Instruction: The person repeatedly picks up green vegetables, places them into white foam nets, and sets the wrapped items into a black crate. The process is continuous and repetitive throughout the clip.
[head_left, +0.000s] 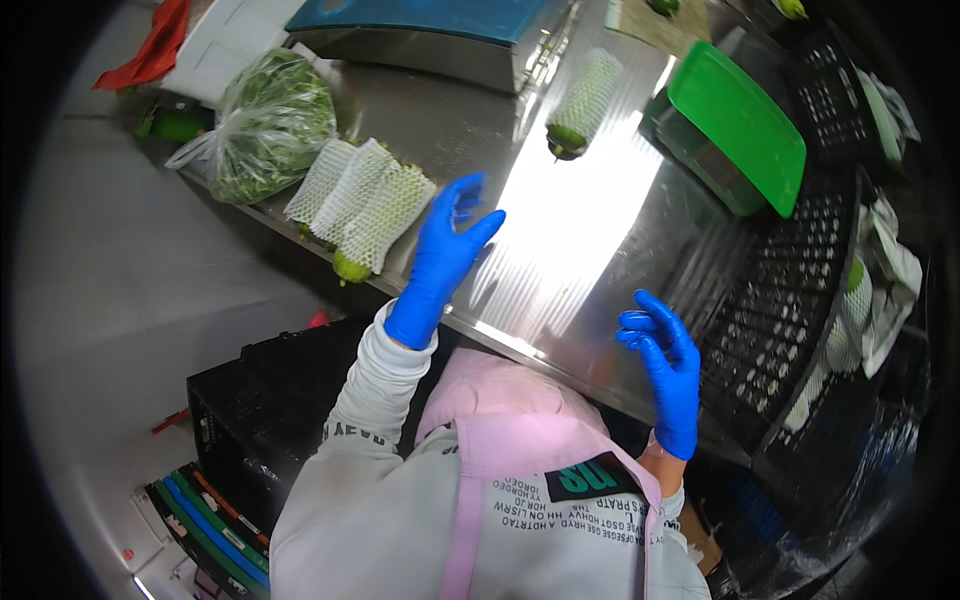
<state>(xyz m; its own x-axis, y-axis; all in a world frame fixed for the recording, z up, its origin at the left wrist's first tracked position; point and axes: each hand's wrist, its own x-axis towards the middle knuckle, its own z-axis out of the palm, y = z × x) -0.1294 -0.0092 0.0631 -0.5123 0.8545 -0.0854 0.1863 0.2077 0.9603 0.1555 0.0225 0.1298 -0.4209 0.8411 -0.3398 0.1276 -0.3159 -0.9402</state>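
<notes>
My left hand (448, 244), in a blue glove, hovers over the metal table (420, 105) with fingers apart and nothing in it. Just left of it lie several green fruits in white foam net sleeves (367, 210), side by side along the table edge. My right hand (667, 367), gloved in blue too, is held above the table's right side, fingers loosely curled and spread around nothing. Farther back on the table, one more green fruit (568, 136) rests in a foam net (592, 90), its dark green end sticking out towards me.
A clear bag of green leafy vegetables (270, 127) stands at the left. At the back is a blue-topped metal device (412, 34). To the right are a tub with a green lid (739, 124) and a black perforated crate (784, 300) holding net-sleeved produce (844, 337).
</notes>
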